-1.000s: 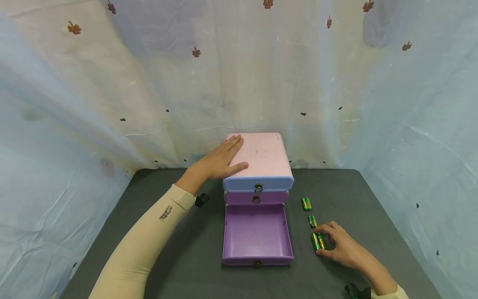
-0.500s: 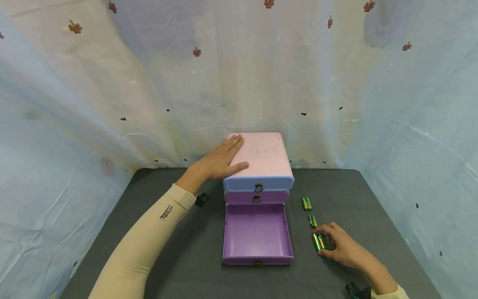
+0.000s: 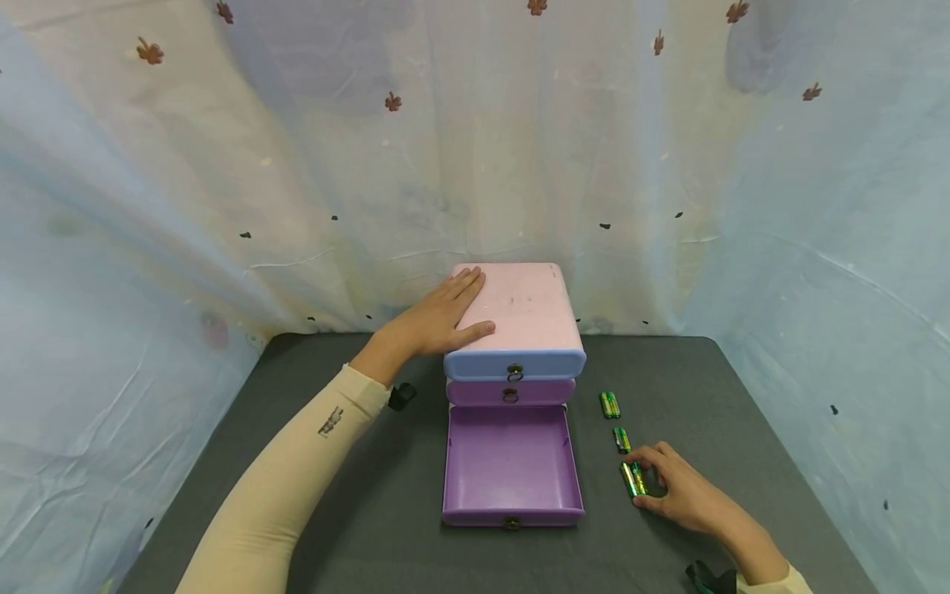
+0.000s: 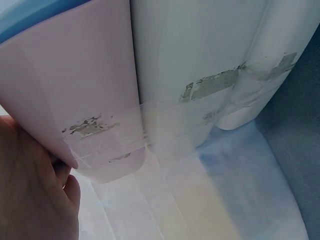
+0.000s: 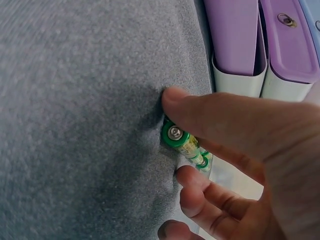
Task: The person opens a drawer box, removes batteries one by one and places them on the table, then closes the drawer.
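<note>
My left hand (image 3: 438, 318) lies flat on the pink top of a stacked drawer unit (image 3: 523, 309), fingers extended along its left edge. The unit has a blue top drawer front and a purple front below. Its purple lowest drawer (image 3: 512, 466) is pulled out and bare inside. To the right, my right hand (image 3: 683, 491) pinches at a green-and-gold battery (image 5: 182, 140), thumb by the near end and index finger at the far end. A second battery (image 3: 628, 478) lies beside it; in the right wrist view the thumb seems to hide it.
Farther back on the dark table (image 3: 356, 528) lie two more groups of green batteries, a middle one (image 3: 622, 440) and a far one (image 3: 610, 405). A patterned curtain (image 3: 490, 165) hangs behind and at both sides. Tape remnants (image 4: 215, 85) mark the unit's side.
The right thumb has shifted slightly to the right along the near ends of the batteries. The left hand and the drawers have stayed in place.
</note>
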Demonstrator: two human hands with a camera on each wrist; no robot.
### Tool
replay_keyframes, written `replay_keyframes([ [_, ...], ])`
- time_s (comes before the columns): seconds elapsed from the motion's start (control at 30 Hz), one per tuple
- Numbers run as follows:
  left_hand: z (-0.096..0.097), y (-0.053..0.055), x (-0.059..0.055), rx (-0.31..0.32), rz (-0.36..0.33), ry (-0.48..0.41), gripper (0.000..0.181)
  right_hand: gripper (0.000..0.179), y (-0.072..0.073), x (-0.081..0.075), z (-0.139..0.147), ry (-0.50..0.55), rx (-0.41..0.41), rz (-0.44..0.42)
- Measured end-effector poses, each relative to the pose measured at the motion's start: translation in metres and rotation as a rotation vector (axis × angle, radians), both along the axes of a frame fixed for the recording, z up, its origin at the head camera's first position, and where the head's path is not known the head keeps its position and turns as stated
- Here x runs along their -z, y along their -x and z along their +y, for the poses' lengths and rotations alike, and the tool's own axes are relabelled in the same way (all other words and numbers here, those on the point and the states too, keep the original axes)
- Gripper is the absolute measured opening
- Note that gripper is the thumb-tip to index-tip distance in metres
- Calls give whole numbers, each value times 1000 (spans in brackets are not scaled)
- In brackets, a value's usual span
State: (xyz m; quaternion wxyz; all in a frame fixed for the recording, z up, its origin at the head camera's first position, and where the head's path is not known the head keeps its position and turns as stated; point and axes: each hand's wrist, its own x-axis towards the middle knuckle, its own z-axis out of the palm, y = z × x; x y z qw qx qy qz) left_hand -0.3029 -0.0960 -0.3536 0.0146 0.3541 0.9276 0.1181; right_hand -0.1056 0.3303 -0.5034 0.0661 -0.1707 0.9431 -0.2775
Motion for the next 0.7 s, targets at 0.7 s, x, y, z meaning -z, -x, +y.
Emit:
replay_keyframes([
  [0.7,1,0,-1,1,-7,4,96,58,-1,-3,-2,-1,1,42],
])
